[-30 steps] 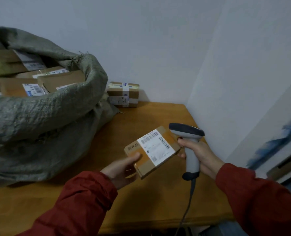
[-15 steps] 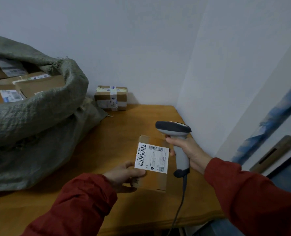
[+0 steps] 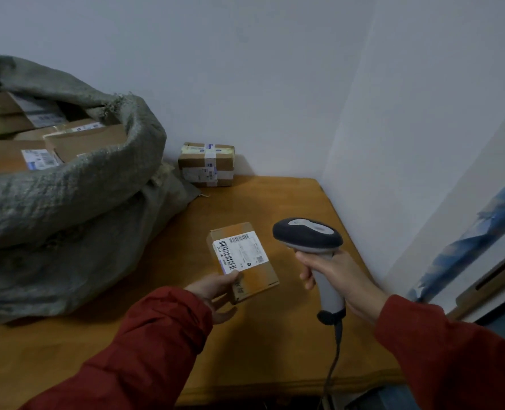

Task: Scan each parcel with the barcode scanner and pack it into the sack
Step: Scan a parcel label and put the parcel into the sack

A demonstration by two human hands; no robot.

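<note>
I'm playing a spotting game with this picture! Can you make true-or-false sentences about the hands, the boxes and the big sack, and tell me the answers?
1. The left hand holds a small parcel with its white label facing up. True.
2. The right hand holds scissors. False: it grips the barcode scanner.
3. The sack has nothing in it. False: cardboard boxes show in its open mouth.
4. A taped parcel sits at the far end of the table. True.
5. The scanner is cordless. False: a cable hangs from its handle.
</note>
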